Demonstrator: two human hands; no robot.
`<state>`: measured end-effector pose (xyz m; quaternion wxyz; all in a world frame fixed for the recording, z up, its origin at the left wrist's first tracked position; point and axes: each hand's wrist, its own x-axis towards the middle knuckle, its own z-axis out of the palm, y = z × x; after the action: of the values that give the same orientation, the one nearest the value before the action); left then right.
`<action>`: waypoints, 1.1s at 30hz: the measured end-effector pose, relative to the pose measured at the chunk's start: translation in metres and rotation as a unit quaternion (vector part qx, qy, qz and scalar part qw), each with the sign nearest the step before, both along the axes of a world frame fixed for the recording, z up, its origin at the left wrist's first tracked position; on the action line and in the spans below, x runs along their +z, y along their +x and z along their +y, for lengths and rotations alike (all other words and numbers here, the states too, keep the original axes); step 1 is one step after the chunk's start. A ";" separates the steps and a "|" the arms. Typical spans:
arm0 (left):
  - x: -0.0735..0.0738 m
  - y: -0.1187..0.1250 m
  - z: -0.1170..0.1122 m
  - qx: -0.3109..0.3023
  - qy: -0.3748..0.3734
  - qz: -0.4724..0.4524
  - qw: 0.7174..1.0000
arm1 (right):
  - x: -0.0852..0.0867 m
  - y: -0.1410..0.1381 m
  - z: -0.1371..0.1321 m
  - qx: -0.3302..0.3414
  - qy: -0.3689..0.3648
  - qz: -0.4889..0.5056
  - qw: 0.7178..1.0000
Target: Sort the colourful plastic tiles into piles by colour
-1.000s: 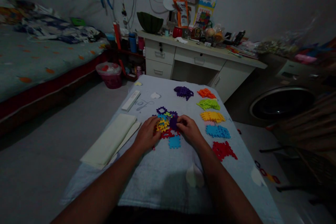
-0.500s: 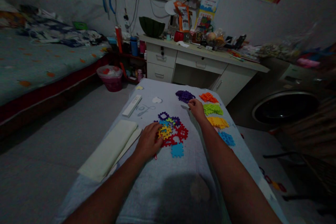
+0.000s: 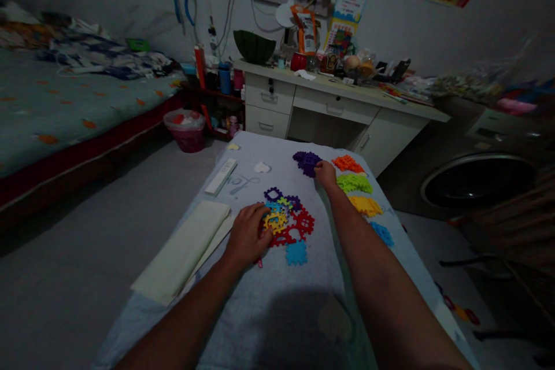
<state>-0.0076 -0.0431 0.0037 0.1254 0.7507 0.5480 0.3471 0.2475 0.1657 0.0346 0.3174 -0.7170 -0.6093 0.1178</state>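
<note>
My left hand [image 3: 249,232] curls its thumb and fingers round a yellow interlocking plastic piece [image 3: 274,221]. That piece lies over a mixed heap of red pieces [image 3: 304,221], purple pieces [image 3: 273,193] and a light blue square piece [image 3: 296,252] at the heap's near edge. Farther off on the right, my right hand [image 3: 325,174] has its fingertips closed at the near right edge of a pile of purple interlocking pieces [image 3: 307,163]. A purple piece seems to be between those fingertips, though they partly hide it.
Sorted piles of orange [image 3: 347,163], green [image 3: 355,183], yellow [image 3: 365,206] and blue pieces [image 3: 381,233] line the cloth-covered table's right side. A folded cream cloth [image 3: 184,251] and a white box [image 3: 221,177] lie left. A desk [image 3: 333,95] stands behind.
My right hand has come against the purple pile and its near right part has shifted. The left hand stays at the yellow piece. The whole view has moved slightly.
</note>
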 end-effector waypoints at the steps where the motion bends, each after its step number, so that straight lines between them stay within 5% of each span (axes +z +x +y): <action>1: 0.000 0.000 0.000 0.001 0.002 -0.001 1.000 | -0.002 0.000 -0.001 -0.003 0.009 0.009 1.000; 9: -0.004 0.002 0.000 0.003 0.003 0.002 1.000 | -0.010 -0.013 -0.038 0.042 0.079 0.072 0.993; 20: -0.008 0.002 0.000 -0.002 -0.013 0.007 1.000 | -0.003 -0.065 -0.087 0.336 0.004 -0.029 0.941; 33: -0.004 0.003 -0.001 -0.005 -0.019 0.019 1.000 | -0.013 -0.069 -0.090 0.390 -0.066 -0.133 0.909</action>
<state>-0.0048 -0.0441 -0.0001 0.1308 0.7575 0.5529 0.3216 0.1784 0.0757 0.0217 0.1140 -0.4504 -0.8679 0.1758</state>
